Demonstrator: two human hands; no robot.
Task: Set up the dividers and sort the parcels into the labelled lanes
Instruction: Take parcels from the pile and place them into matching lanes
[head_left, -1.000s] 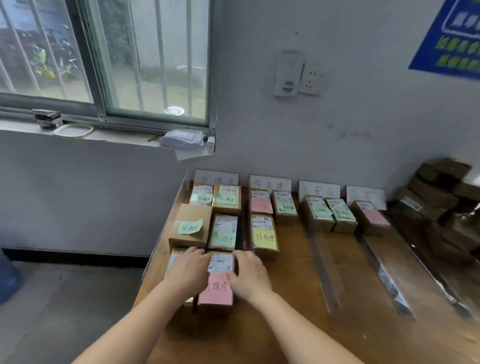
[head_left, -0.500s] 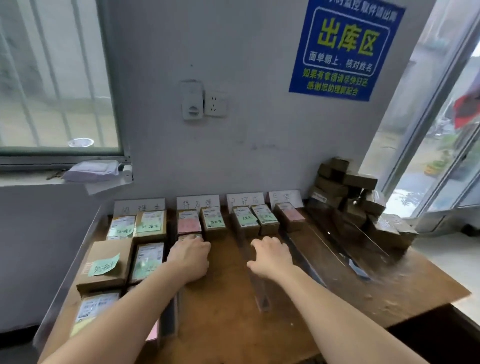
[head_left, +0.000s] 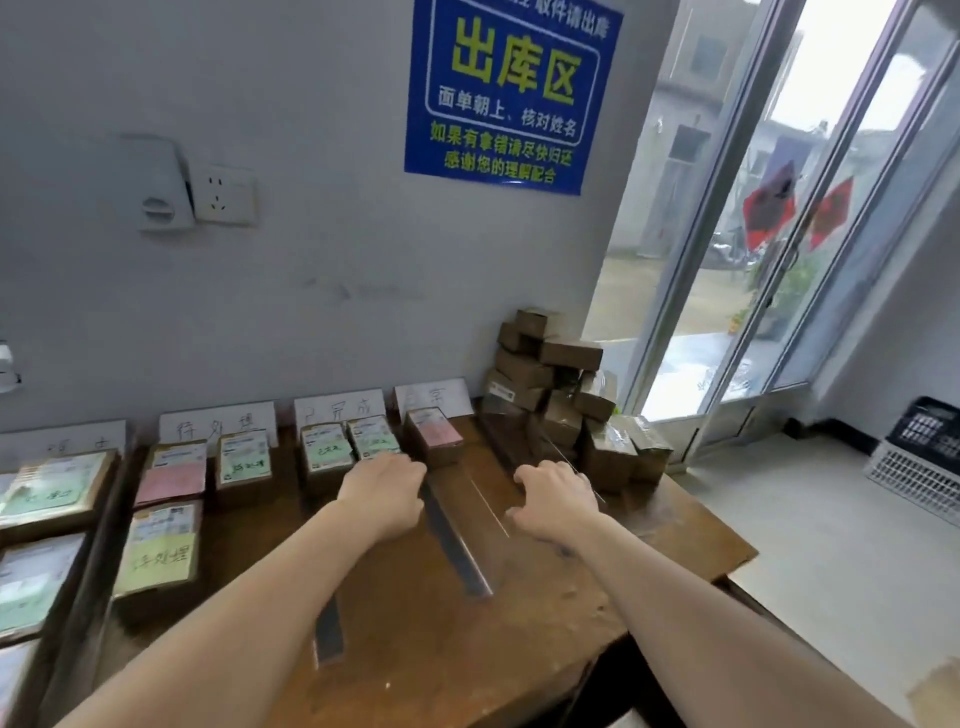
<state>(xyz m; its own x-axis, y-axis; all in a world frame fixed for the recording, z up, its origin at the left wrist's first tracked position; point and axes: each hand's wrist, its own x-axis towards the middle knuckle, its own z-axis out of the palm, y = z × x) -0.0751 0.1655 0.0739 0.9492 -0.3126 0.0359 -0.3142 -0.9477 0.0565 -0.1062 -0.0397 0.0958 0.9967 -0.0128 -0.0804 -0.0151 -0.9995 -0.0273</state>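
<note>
Right hand: palm down, fingers spread and loosely curled, holding nothing. It hovers just short of the unsorted pile, apparently going for the next parcel.
Left hand: knuckles up, fingers loosely bent, nothing seen in it. It is over the far end of the middle divider, and whether it touches the strip cannot be told.
Dividers: four clear strips counted, each running from the wall toward the front edge so every card heads its own lane. They are the middle divider between the hands, the near divider partly under the left forearm, the left divider, and the right divider beside the pile.
Lane cards: four white handwritten cards, propped against the wall.
Sorted parcels: all lie label-up, likely so the coloured notes can be matched to the cards. The rightmost lane has one pink-noted parcel. The next lane has two, and the one after has three. The leftmost has at least three, cut off by the frame.
Unsorted pile: plain brown boxes heaped at the table's right end against the wall. There are roughly a dozen, the exact count unclear, so sorting looks about half done.
</note>
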